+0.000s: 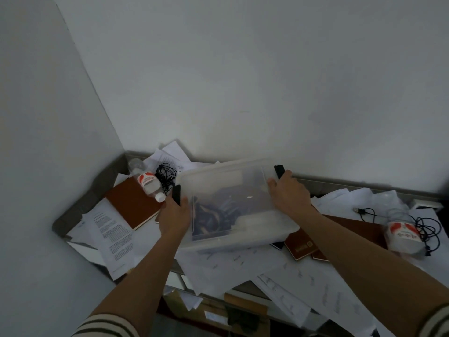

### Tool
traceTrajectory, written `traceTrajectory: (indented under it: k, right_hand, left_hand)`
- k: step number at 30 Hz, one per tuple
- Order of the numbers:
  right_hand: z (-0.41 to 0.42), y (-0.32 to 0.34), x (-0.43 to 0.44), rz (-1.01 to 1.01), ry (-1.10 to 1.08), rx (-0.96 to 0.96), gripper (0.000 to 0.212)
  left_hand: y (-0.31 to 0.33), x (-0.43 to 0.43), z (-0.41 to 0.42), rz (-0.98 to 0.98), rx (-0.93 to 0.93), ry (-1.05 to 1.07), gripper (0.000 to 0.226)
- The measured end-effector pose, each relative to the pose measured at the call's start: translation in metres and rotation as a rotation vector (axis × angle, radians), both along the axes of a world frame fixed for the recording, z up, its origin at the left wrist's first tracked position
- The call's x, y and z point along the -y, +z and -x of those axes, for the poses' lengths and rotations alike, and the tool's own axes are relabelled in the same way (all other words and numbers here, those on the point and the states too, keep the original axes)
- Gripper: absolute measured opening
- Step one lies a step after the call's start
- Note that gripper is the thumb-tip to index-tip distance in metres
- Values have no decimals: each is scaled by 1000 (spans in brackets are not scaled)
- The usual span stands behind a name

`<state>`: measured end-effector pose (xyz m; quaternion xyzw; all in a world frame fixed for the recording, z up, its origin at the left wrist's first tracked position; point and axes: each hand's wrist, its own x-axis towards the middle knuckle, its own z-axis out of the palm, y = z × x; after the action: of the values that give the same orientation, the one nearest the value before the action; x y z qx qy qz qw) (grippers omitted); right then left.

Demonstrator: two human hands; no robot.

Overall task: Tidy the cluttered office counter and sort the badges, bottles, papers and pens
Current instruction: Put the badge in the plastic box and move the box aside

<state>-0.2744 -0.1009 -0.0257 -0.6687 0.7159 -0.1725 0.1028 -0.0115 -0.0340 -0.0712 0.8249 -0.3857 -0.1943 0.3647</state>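
Striped sleeve (104, 324) lower left, forearms reached up-frame. Left hand (173, 215) gripped left end of clear lidded bin (233, 239) by black latch (176, 194); right hand (289, 193) gripped right end. Bin sat mid-frame on loose papers (243, 263). Dark contents, kind unclear. Left bottle (148, 183), right bottle (403, 234), brown notebook (132, 205), black cord (165, 176) lay unsorted. Judged early: most sorting left.

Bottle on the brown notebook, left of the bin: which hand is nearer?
Left. The left hand grips the clear bin at its left end, just beside the bottle. The right hand grips the right end, with the bin between it and the bottle.
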Motion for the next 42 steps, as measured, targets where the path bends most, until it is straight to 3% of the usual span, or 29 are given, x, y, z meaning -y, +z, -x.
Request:
traceTrajectory:
  k: [5, 9, 14, 19, 23, 29, 35, 42]
  right_hand:
    - [4, 11, -4, -25, 122, 96, 53]
    - [-19, 43, -5, 6, 252, 130, 59]
    - [-106, 61, -43, 25, 474, 178, 60]
    - [-189, 38, -96, -91, 649, 154, 57]
    - [-261, 0, -160, -242, 821, 168, 49]
    - [-337, -86, -239, -461, 975, 95, 64]
    - [-373, -176, -284, -638, 1122, 22, 86]
    - [-410, -298, -295, -762, 1165, -55, 86]
  left_hand:
    - [5, -12, -7, 153, -222, 114, 41]
    - [15, -45, -33, 240, -230, 192, 28]
    - [28, -130, -104, 262, -231, 404, 42]
    - [23, -233, -161, 206, -261, 547, 44]
    - [-1, -339, -201, 131, -267, 693, 43]
    - [-62, -456, -221, -18, -316, 843, 39]
    - [-136, -515, -210, -168, -443, 885, 43]
    - [-247, -534, -200, -264, -664, 956, 66]
